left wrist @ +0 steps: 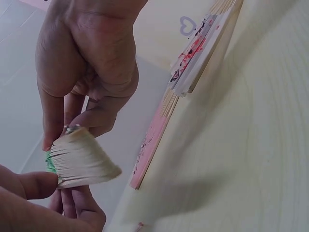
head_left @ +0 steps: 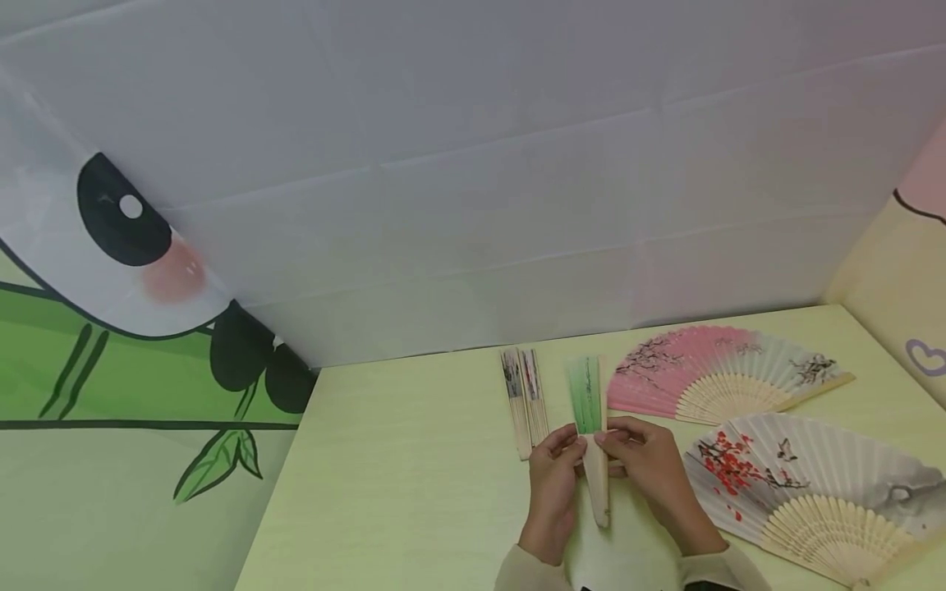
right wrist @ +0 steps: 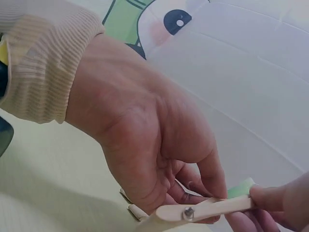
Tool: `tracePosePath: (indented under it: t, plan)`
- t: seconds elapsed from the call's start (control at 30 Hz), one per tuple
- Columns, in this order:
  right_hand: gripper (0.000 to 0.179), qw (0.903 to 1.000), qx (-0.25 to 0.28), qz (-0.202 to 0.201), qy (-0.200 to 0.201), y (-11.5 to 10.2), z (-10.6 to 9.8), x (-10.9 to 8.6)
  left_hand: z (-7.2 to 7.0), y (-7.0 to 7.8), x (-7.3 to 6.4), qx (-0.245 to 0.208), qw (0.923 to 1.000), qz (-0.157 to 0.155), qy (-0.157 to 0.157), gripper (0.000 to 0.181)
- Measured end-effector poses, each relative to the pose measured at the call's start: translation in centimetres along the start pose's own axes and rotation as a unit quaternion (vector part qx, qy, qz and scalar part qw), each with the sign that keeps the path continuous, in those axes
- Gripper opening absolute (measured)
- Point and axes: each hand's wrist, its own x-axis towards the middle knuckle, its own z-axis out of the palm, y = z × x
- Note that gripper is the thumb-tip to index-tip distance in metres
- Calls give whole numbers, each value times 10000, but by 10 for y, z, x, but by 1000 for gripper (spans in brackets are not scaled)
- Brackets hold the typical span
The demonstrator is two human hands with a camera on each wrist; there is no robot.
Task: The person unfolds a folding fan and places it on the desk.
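Note:
A green folding fan (head_left: 587, 394) is nearly folded, its pale ribs pointing toward the person and its green leaf away. My left hand (head_left: 554, 480) pinches its left side between thumb and fingers. On the opposite side, my right hand (head_left: 650, 464) pinches the outer rib with thumb and fingers. In the left wrist view the stacked ribs of the fan (left wrist: 82, 159) show slightly spread, with fingers at both edges. The metal pivot pin (right wrist: 188, 212) shows at the narrow end of the fan in the right wrist view.
Two folded fans (head_left: 526, 402) lie side by side just left of the hands. A pink-and-white open fan (head_left: 687, 369) lies at the back right. Nearer, a white open fan (head_left: 783, 476) with red blossoms lies beside the right forearm. A pale wall (head_left: 480, 205) rises behind the table.

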Motion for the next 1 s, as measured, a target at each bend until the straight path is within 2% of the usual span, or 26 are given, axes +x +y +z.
tracePosePath:
  t: [0.23, 0.37, 0.57, 1.0]
  plan:
    - [40, 9996, 243, 72, 86, 0, -3, -1, 0, -2, -3, -125, 9998, 75, 121, 30]
    - [46, 9996, 205, 132, 122, 1, -4, -2, 0, -4, -3, -107, 9995, 156, 255, 31]
    - [59, 9996, 168, 153, 183, 3, -7, -1, -1, -6, -4, -165, 9983, 231, 504, 44]
    - [65, 9963, 465, 104, 722, 7, -12, 0, 0, -8, -5, -670, 9907, 721, 938, 53]
